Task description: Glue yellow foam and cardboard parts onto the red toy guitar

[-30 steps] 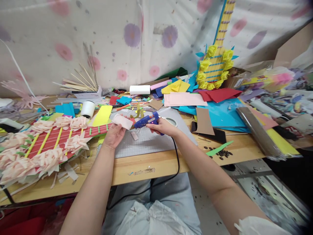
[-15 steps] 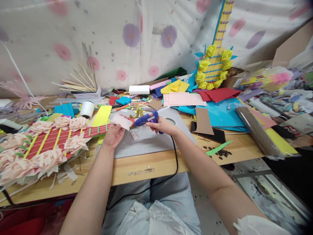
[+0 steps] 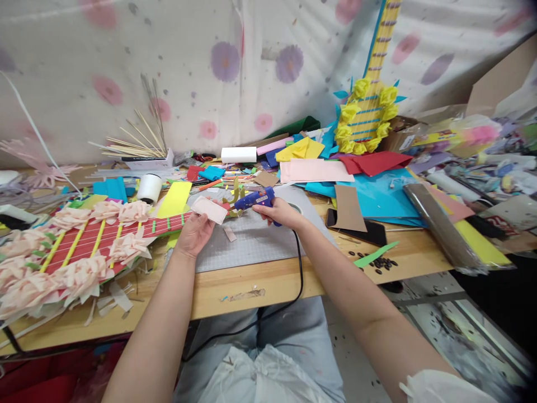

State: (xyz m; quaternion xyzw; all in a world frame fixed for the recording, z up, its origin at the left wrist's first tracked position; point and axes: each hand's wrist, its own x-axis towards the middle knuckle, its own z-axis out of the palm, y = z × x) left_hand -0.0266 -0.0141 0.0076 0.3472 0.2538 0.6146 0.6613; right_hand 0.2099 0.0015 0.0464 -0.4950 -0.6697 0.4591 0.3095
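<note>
My left hand (image 3: 196, 234) is closed on a small pale pink card (image 3: 209, 210), held tilted above the grey cutting mat (image 3: 251, 246). My right hand (image 3: 279, 212) grips a blue hot glue gun (image 3: 254, 200), its nozzle pointing left at the card's right side. Whether the nozzle touches the card I cannot tell. Below them a small pale strip (image 3: 229, 234) lies on the mat. To the left, a red paper guitar (image 3: 79, 240) trimmed with pale pink crepe flowers lies with its neck running behind my left hand.
A yellow paper guitar (image 3: 367, 115) stands against the curtain. Coloured sheets (image 3: 386, 196), a phone (image 3: 373, 232) and dark beads (image 3: 380, 264) lie to the right. Wooden sticks (image 3: 134, 146) and a white roll (image 3: 150, 187) are at back left. The glue gun's black cord (image 3: 300, 268) hangs over the table edge.
The glue gun in my right hand has shifted slightly right and down. My left hand and the pink card have barely moved.
</note>
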